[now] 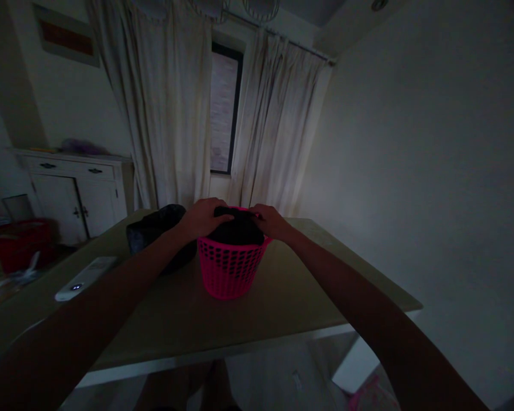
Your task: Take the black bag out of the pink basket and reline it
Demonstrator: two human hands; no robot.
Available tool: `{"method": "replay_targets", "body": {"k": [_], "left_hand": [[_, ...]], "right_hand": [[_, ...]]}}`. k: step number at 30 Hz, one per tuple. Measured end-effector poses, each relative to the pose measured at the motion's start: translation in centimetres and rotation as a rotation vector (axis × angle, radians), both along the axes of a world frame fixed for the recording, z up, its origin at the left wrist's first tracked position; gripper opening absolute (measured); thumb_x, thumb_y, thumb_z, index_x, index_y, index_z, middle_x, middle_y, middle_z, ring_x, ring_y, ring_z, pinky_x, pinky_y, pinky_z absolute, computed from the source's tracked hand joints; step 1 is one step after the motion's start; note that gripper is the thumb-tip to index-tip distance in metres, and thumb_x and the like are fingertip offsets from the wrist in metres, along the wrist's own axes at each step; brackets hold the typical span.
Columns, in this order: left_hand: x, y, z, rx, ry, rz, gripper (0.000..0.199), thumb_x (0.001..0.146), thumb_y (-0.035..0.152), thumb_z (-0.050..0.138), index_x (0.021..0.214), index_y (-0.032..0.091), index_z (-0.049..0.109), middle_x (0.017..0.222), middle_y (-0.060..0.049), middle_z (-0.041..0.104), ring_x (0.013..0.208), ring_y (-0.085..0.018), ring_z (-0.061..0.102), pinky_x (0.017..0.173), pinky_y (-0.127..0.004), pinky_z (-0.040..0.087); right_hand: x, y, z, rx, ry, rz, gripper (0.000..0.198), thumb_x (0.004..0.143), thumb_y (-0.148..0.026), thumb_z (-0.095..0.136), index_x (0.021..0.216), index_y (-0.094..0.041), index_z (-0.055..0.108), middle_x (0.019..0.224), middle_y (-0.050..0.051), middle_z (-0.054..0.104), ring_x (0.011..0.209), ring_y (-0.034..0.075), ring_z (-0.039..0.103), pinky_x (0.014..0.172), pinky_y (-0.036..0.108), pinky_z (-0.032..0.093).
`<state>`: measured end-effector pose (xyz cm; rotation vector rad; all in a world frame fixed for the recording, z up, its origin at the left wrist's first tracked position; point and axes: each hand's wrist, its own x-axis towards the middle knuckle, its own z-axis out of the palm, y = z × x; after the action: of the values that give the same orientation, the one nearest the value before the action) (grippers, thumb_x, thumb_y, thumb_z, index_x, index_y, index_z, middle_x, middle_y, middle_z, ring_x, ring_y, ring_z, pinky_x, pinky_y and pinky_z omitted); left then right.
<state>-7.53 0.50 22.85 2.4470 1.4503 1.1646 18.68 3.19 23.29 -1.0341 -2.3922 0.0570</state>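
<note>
Basket point(230, 268), pink and perforated, stands on the table with both hands on the dark cloth heaped inside it.

Pink basket sits upright near the middle of the pale table point(282, 297), packed to the rim with dark cloth point(236, 231) that rises slightly above the edge. Left hand point(203, 218) lies palm down on the left top of the cloth, fingers curled over it in a grasp. Right hand point(270, 220) rests on the right top of the cloth at the rim; whether it is gripping or only pressing cannot be told in the dim light. A second dark bundle point(154, 228) lies just beside the basket on its left. A white remote point(85, 278) lies nearer the table's left edge, well apart from the basket. Cream curtains point(171, 108) hang behind the table, and a white cabinet point(75, 194) stands at the left wall.
</note>
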Motion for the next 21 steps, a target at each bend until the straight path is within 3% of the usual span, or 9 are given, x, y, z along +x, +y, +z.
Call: {"method": "replay_targets", "body": {"k": [6,9,11,15,17,21], "left_hand": [[-0.1,-0.1,-0.2,0.077,-0.127,0.181,0.029,0.091,0.039,0.059,0.104,0.021,0.077,0.103,-0.011,0.080,0.101,-0.030,0.074,0.093,-0.043,0.055],[0.9,-0.4,-0.2,0.197,-0.102,0.150,0.027,0.086,0.038,0.059,0.099,0.019,0.072,0.104,-0.013,0.073,0.100,-0.030,0.071,0.093,-0.043,0.055],[1.5,-0.6,0.1,0.217,-0.123,0.113,0.023,0.084,0.038,0.060,0.095,0.020,0.069,0.100,-0.011,0.072,0.098,-0.029,0.070,0.091,-0.042,0.054],[1.9,-1.3,0.8,0.154,-0.156,0.100,0.016,0.083,0.036,0.064,0.092,0.023,0.064,0.088,-0.005,0.073,0.086,-0.027,0.071,0.079,-0.038,0.052],[1.9,-1.6,0.9,0.158,-0.157,0.124,0.015,0.083,0.034,0.065,0.093,0.023,0.063,0.087,-0.005,0.073,0.084,-0.027,0.070,0.078,-0.038,0.051],[1.4,-1.8,0.9,0.113,-0.254,0.147,0.029,0.082,0.027,0.064,0.110,0.022,0.068,0.088,-0.004,0.077,0.080,-0.025,0.071,0.079,-0.037,0.052]], "right_hand": [[0.1,0.1,-0.1,-0.076,0.085,-0.119,0.020,0.095,-0.015,0.063,0.104,-0.018,0.081,0.109,0.010,0.075,0.104,0.021,0.068,0.096,0.034,0.050],[-1.2,-1.0,0.1,-0.126,0.208,-0.015,0.026,0.096,-0.022,0.064,0.117,-0.016,0.078,0.117,0.011,0.076,0.108,0.021,0.069,0.097,0.034,0.050],[-2.0,-1.8,0.1,-0.192,0.238,0.088,0.030,0.098,-0.031,0.062,0.119,-0.016,0.077,0.110,0.008,0.077,0.101,0.020,0.070,0.091,0.033,0.050],[-2.8,-2.7,0.2,-0.277,0.322,0.224,0.040,0.103,-0.048,0.052,0.099,-0.017,0.076,0.091,0.003,0.073,0.087,0.017,0.065,0.079,0.029,0.047],[-2.9,-2.8,0.5,-0.202,0.284,0.145,0.040,0.102,-0.050,0.055,0.091,-0.017,0.074,0.084,0.003,0.070,0.082,0.017,0.062,0.074,0.029,0.044],[-2.4,-2.7,0.4,0.057,0.046,-0.127,0.021,0.097,-0.032,0.062,0.096,-0.017,0.076,0.090,0.007,0.073,0.083,0.019,0.064,0.077,0.032,0.042]]}}
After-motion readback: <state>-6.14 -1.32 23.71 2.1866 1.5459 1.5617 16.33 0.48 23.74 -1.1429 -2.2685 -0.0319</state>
